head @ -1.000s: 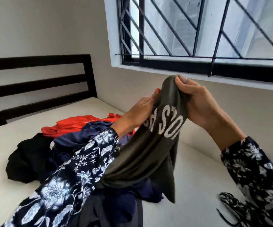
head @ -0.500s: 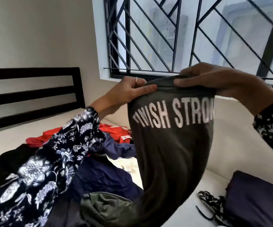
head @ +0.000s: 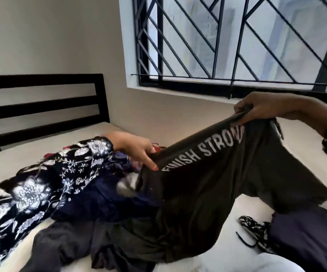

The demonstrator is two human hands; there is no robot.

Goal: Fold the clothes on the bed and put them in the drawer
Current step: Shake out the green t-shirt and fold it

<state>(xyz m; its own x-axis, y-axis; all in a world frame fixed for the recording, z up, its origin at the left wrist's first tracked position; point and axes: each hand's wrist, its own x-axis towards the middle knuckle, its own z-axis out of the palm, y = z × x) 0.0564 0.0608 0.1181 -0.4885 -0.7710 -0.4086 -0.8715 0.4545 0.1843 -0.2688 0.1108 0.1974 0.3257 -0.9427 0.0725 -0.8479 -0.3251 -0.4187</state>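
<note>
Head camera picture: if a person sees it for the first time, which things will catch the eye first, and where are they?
First is the dark garment printed FINISH STRONG, stretched across the centre: the right hand grips its upper edge at the right, and the left hand holds it lower, at mid-frame. Behind it, the barred window fills the upper right. A pile of clothes lies on the bed under the left arm.
</note>
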